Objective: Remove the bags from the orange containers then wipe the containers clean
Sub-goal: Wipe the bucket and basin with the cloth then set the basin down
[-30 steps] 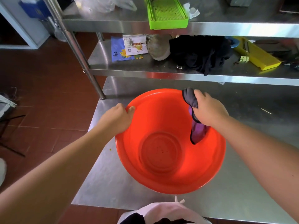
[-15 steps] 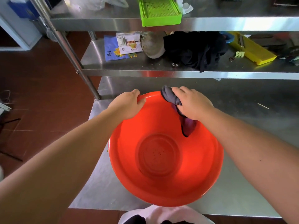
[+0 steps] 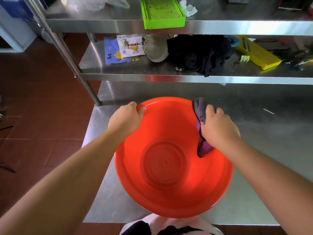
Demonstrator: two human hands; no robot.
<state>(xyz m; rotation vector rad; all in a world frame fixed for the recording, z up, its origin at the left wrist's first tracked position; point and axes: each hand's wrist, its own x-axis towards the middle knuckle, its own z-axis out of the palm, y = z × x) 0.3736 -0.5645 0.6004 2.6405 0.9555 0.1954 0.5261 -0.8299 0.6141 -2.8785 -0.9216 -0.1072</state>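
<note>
A large orange basin (image 3: 171,187) stands on the steel table (image 3: 271,133), tilted slightly toward me, with nothing inside but a few specks on its bottom. My left hand (image 3: 126,119) grips the basin's far left rim, thumb over the edge. My right hand (image 3: 218,128) holds a dark grey and purple cloth (image 3: 200,109) against the far right rim and inner wall; the cloth's lower end hangs down into the basin.
A steel shelf (image 3: 152,77) above the table carries printed packets (image 3: 125,50), a round metal lid, a black cloth heap (image 3: 199,53) and a yellow slicer (image 3: 257,53). A green tray (image 3: 162,14) sits on the top shelf. A shelf post (image 3: 88,87) stands at left.
My right hand with the cloth slid left along the far rim, then back to the right. My left hand shifted further up the rim and kept its grip.
</note>
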